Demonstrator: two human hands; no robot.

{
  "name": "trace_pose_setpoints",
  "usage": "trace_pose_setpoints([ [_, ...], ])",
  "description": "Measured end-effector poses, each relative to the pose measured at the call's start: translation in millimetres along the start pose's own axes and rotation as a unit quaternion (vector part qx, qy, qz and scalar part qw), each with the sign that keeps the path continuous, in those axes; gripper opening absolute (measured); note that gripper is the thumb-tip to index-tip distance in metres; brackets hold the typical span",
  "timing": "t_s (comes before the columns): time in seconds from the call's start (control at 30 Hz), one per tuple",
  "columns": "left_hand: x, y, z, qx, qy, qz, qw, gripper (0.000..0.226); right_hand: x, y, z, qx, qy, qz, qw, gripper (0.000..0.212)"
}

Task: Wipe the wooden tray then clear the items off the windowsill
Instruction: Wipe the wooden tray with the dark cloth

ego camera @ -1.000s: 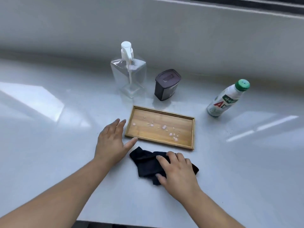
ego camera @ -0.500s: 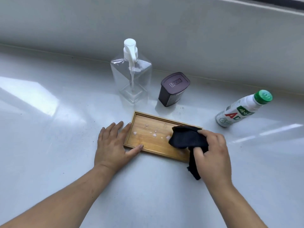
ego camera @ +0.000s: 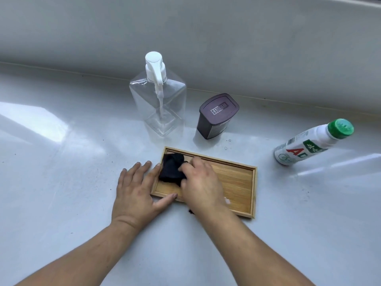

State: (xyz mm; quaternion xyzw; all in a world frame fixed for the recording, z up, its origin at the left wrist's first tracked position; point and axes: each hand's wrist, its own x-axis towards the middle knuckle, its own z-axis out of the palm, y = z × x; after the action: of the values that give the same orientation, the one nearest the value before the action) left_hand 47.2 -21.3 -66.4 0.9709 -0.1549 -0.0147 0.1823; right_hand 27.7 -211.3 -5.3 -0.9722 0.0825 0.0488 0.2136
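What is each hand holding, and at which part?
Right hand grips the bunched black cloth near its middle. Left hand holds nothing, only braces the wooden tray corner.

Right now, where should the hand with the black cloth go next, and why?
Probably back to the right along the wooden tray. The right hand presses the black cloth into the tray's left end, and a small pale wet spot seems to remain near the front rim. The left hand braces the tray's left edge, so a sweep shouldn't shift it.
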Motion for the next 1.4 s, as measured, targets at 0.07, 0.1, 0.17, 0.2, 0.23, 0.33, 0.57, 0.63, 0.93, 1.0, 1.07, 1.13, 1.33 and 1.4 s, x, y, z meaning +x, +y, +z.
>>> trace_pose_setpoints([
  [0.07,0,-1,0,0.005,-0.009,-0.001,1.0,0.099,-17,43,-19,-0.039,-0.015,0.016,0.999,0.035],
  [0.1,0,-2,0,0.005,-0.014,-0.003,1.0,0.099,-25,65,-29,-0.051,-0.006,0.04,0.998,0.036],
  [0.17,0,-3,0,0.003,-0.019,-0.006,1.0,0.101,-37,99,-48,-0.055,0.024,0.107,0.992,0.036],
  [0.2,1,-3,0,0.003,-0.021,-0.006,1.0,0.101,-39,108,-53,-0.055,0.033,0.14,0.988,0.036],
  [0.23,0,-3,0,0.003,-0.022,-0.005,1.0,0.102,-38,110,-54,-0.055,0.034,0.164,0.984,0.035],
  [0.33,0,-2,0,0.009,-0.025,-0.002,1.0,0.101,-25,84,-41,-0.035,0.032,0.161,0.986,0.035],
  [0.57,1,0,0,-0.003,-0.01,-0.012,1.0,0.091,31,-29,8,0.0,-0.01,-0.012,1.0,0.023],
  [0.63,2,-1,2,-0.003,-0.006,-0.015,1.0,0.091,30,-23,6,-0.012,-0.034,-0.043,0.998,0.022],
  [0.93,4,-7,4,0.009,-0.012,-0.015,1.0,0.099,-68,108,-55,-0.116,-0.048,0.032,0.992,0.043],
  [1.0,4,-5,2,0.014,-0.019,-0.016,1.0,0.1,-70,116,-60,-0.125,-0.033,0.104,0.986,0.042],
  [1.07,3,-4,0,0.018,-0.025,-0.011,0.999,0.101,-61,96,-48,-0.114,-0.02,0.128,0.985,0.041],
  [1.13,2,-2,-2,0.017,-0.028,-0.009,0.999,0.1,-42,62,-29,-0.066,0.001,0.122,0.99,0.038],
  [1.33,3,0,-2,0.0,-0.012,-0.008,1.0,0.093,-1,-39,25,0.044,0.017,0.019,0.999,0.021],
  [1.4,3,1,-3,0.003,-0.015,-0.018,1.0,0.095,-6,-25,22,0.062,0.007,-0.014,0.998,0.028],
])
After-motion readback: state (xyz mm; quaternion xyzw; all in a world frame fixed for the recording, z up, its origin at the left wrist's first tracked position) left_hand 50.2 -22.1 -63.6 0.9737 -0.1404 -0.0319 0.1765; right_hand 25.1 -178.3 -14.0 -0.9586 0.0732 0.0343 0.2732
